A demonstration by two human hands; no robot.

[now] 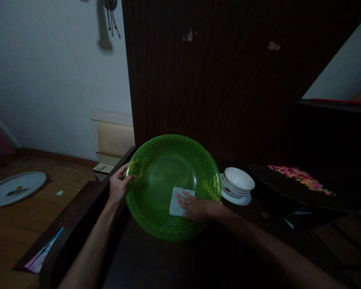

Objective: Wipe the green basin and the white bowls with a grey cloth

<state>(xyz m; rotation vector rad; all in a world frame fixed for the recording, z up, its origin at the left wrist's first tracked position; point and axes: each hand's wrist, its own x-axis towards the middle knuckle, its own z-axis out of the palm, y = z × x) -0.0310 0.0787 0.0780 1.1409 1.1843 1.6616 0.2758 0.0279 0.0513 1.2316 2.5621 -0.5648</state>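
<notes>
A large translucent green plastic basin (168, 168) is tilted up toward me above a dark table. My left hand (119, 185) grips its left rim, thumb over the edge. Inside the basin, my right hand (196, 207) presses flat on a small pale cloth (175, 205) against the lower inner wall, fingers stretched over the cloth.
A stack of white bowls on a saucer (237, 185) stands just right of the basin. A dark tray with a colourful pattern (301, 182) lies further right. On the wooden floor at left lies a round white plate (14, 188). A dark wooden cabinet (216, 80) rises behind.
</notes>
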